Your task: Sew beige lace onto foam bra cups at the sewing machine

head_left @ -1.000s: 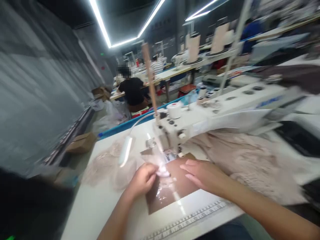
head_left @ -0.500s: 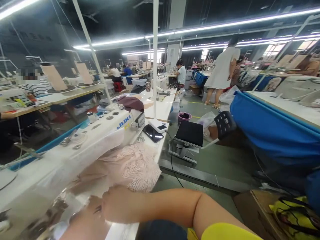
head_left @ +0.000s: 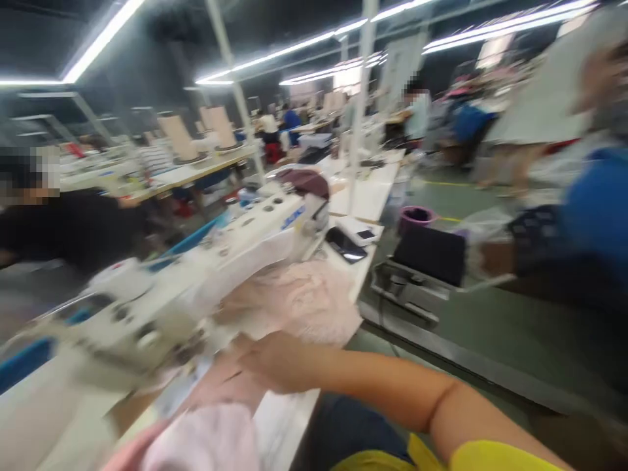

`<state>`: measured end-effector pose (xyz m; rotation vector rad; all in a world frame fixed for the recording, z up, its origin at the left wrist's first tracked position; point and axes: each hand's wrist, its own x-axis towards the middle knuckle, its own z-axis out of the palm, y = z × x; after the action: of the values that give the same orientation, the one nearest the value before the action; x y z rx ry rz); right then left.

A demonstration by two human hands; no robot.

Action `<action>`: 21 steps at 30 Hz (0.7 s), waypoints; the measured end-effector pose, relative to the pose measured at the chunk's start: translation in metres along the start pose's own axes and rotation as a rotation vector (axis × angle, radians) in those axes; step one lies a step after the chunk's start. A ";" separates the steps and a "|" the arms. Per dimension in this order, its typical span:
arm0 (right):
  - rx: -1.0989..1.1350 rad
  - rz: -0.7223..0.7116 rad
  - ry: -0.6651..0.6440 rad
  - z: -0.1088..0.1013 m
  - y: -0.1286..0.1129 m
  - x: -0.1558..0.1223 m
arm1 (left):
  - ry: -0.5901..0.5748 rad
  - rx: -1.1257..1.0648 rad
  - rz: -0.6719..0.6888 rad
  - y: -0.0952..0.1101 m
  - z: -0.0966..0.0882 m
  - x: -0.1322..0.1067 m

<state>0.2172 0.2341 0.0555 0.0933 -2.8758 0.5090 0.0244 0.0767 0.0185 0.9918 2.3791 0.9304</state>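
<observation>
My right hand (head_left: pixel 279 360) reaches in from the right at the front of a white sewing machine (head_left: pixel 245 226). Its fingers are bent and closed at the edge of pale pink fabric (head_left: pixel 304 297), which spreads under the machine arm to the table's edge. A thin dark line shows just left of the fingers; blur hides what it is. Lower down, more light pink cloth (head_left: pixel 201 438) lies bunched near me. A pinkish shape between that cloth and my right hand may be my left hand or fabric; I cannot tell which.
A dark phone (head_left: pixel 346 244) and a white device (head_left: pixel 360 231) lie beyond the fabric. Right of the table stand a black-seated chair (head_left: pixel 430 254) and a purple basket (head_left: pixel 416 216). A person in black (head_left: pixel 69 222) sits at the left; others work farther back.
My view has swung left, so the machine and table appear farther right. My right hand stays at the fabric. The light pink cloth at the bottom and a seated person at the left have come into view.
</observation>
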 end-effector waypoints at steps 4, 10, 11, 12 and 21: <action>0.410 0.009 0.138 0.010 -0.004 0.012 | -0.175 -0.256 -0.008 -0.016 -0.041 -0.058; 0.625 0.223 -0.108 0.035 -0.007 0.049 | -0.214 -0.545 0.073 -0.018 -0.024 -0.060; 0.613 0.203 -0.135 0.037 -0.010 0.054 | -0.237 -0.586 0.106 -0.019 -0.023 -0.060; 0.591 0.183 -0.159 0.039 -0.013 0.059 | -0.253 -0.618 0.138 -0.019 -0.021 -0.061; 0.680 0.163 -0.232 0.058 -0.028 0.073 | -0.178 -0.632 0.133 -0.027 -0.025 -0.064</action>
<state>0.1374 0.1863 0.0282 0.0255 -2.7924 1.5782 0.0401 0.0047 0.0232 0.9257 1.7082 1.4502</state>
